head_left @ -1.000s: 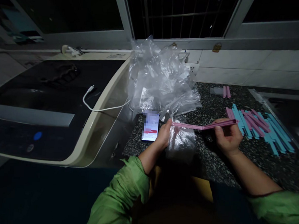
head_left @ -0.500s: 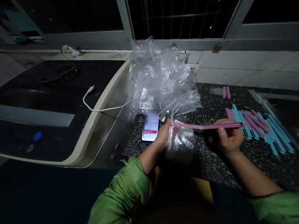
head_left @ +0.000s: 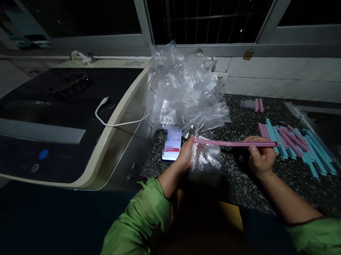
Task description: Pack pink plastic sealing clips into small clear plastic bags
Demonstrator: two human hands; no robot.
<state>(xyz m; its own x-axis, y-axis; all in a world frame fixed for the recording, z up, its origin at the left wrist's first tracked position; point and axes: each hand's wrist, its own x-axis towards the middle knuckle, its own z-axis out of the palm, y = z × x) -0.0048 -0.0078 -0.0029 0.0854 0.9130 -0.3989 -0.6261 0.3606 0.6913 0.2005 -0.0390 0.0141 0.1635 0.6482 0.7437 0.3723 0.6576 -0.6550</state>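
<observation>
A long pink clip strip (head_left: 233,143) stretches level between both hands above the dark speckled counter (head_left: 242,185). My left hand (head_left: 186,153) pinches its left end together with the top of a small clear plastic bag (head_left: 205,162) that hangs below. My right hand (head_left: 259,156) is closed around the strip's right end. Just left of the left hand a lit phone (head_left: 172,143) lies on the counter.
A heap of crumpled clear plastic bags (head_left: 184,90) stands behind the hands. Several pink and blue strips (head_left: 296,145) lie at the right, and two pink ones (head_left: 258,104) farther back. A washing machine lid (head_left: 58,113) with a white cable (head_left: 113,120) fills the left.
The pink strip, bent in the middle a second ago, has flattened into a straight line as my right hand lowered slightly. The left hand has stayed in place.
</observation>
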